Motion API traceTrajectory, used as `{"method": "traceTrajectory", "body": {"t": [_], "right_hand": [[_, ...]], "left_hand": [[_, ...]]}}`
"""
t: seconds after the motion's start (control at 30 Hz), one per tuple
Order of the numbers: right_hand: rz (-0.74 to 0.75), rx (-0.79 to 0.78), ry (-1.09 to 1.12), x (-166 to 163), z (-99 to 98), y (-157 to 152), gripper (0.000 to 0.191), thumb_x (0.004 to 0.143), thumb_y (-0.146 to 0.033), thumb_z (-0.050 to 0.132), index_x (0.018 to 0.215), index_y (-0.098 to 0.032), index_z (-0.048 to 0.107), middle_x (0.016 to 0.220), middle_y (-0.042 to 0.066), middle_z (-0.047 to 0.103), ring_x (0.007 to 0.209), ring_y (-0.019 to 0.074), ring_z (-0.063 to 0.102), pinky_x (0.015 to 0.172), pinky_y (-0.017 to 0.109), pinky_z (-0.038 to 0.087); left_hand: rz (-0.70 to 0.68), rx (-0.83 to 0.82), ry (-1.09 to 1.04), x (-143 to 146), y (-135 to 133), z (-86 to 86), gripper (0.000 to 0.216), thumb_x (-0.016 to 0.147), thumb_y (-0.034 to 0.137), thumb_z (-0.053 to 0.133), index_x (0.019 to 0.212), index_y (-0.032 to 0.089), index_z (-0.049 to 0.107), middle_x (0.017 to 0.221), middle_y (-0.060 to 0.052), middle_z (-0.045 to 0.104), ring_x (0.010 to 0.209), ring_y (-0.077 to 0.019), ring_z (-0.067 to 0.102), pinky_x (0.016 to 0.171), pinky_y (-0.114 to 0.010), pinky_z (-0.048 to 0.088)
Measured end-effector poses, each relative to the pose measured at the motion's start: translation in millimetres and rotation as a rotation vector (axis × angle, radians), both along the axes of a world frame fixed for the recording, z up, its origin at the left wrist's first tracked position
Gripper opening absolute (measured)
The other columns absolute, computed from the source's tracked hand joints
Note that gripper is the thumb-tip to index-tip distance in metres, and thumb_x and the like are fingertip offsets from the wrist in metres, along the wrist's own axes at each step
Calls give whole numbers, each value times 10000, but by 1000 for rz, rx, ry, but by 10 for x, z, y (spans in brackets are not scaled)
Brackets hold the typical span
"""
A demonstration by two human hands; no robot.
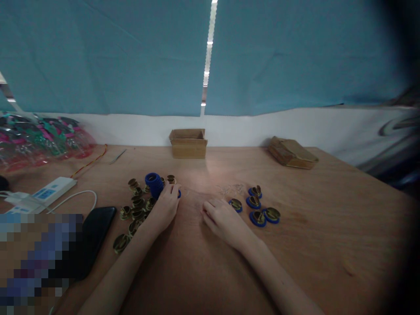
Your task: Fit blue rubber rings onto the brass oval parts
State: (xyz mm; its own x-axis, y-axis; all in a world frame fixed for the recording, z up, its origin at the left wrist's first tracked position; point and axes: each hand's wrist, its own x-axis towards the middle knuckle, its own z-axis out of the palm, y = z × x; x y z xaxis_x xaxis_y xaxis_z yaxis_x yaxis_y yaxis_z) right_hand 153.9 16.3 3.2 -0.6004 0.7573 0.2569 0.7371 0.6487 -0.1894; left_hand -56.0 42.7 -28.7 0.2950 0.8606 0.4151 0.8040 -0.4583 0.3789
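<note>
My left hand (pixel 169 200) reaches over the table with its fingers pinched at a blue ring (pixel 179 193), which peeks out past the fingertips. Close beside it leans a stack of blue rings (pixel 153 183). Several brass-coloured round metal pieces (pixel 138 201) lie in a loose group left of and partly behind that hand. My right hand (pixel 219 215) rests low over the table, fingers curled together; whatever they hold is hidden. Just right of it are several brass-coloured pieces with blue rings around them (pixel 258 218). Small thin clear bits (pixel 231 189) lie beyond the right hand.
An open cardboard box (pixel 189 148) stands at the back, and another cardboard box (pixel 292 152) sits back right. On the left are a black phone (pixel 98 232), a white power strip (pixel 49 192) with cables, tweezers (pixel 117 156) and bagged pink-and-green items (pixel 49 138).
</note>
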Motion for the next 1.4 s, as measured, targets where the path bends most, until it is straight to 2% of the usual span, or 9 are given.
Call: {"method": "traceTrajectory", "body": {"t": [0.17, 0.43, 0.63, 0.83, 1.0, 1.4], "right_hand": [[-10, 15, -27, -11, -18, 14, 195, 913, -179, 422, 752, -170, 533, 809, 67, 607, 753, 179, 540, 707, 298, 387], [-28, 16, 1, 19, 42, 23, 193, 919, -176, 420, 767, -168, 539, 850, 75, 628, 785, 177, 563, 749, 297, 404], [-38, 24, 17, 28, 51, 18, 209, 915, -160, 421, 738, -173, 531, 831, 65, 627, 736, 166, 555, 704, 287, 400], [-38, 26, 21, 27, 39, 10, 195, 916, -170, 423, 757, -174, 536, 811, 60, 623, 724, 167, 556, 687, 287, 392], [-34, -7, 33, 21, 20, 12, 195, 921, -177, 414, 766, -172, 532, 810, 63, 613, 741, 167, 560, 681, 284, 394], [-47, -15, 20, -44, -19, -28, 167, 912, -193, 419, 788, -169, 529, 813, 63, 601, 734, 165, 534, 673, 275, 380]], "left_hand": [[-9, -81, -29, 8, -49, 71, 314, 841, 122, 458, 1152, 160, 466, 1145, -138, 551, 1140, -259, 517, 959, -435, 448], [-131, -154, -266, 150, -163, 221, 362, 781, 197, 589, 1130, 203, 493, 1053, -74, 631, 990, -213, 612, 880, -355, 491], [-142, -78, -364, 226, -210, 272, 329, 796, 190, 567, 1118, 192, 497, 1077, -71, 618, 1005, -184, 603, 898, -324, 480], [-74, -18, -238, 164, -172, 242, 363, 762, 173, 576, 1116, 178, 499, 1073, -89, 604, 1027, -219, 578, 917, -364, 460], [-23, -33, -104, 145, -151, 222, 259, 762, 197, 573, 1019, 186, 542, 1010, -80, 617, 967, -236, 580, 878, -392, 462], [-30, -87, -38, 138, -159, 178, 255, 788, 238, 561, 1035, 189, 520, 1011, -84, 622, 961, -240, 586, 851, -388, 458]]}}
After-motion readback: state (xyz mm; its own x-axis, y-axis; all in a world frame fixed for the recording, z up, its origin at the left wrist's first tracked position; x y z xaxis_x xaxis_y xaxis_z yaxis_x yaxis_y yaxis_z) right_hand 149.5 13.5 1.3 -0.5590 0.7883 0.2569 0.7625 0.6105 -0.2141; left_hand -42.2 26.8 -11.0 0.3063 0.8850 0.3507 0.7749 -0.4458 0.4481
